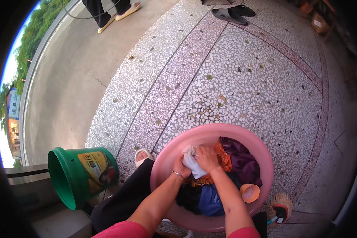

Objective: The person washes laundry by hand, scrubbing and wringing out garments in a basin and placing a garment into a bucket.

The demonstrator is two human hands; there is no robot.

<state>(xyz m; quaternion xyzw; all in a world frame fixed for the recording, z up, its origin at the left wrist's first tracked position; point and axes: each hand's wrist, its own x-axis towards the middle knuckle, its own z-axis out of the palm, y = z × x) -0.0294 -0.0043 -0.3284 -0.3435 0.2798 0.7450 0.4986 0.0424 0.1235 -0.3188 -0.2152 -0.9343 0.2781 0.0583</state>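
A large pink plastic basin (266, 169) stands on the floor in front of me with wet-looking clothes in it. Over its left part, my left hand (182, 167), with a bracelet on the wrist, holds a white cloth (193, 165) from the left side. My right hand (207, 159) grips the same cloth from the right, fingers curled over it. Orange patterned fabric (224, 156) lies beside and below the hands. Dark purple fabric (242, 160) fills the right side, and blue fabric (209, 200) lies nearer me among black cloth. A small orange cup (250, 193) rests at the right, inside the rim.
A green bucket (99, 166) lies on its side at the left. A straw brush (281, 205) is on the floor right of the basin. Dark slippers (233, 15) lie on the terrazzo floor ahead. Another person's legs (107, 15) show at the top left.
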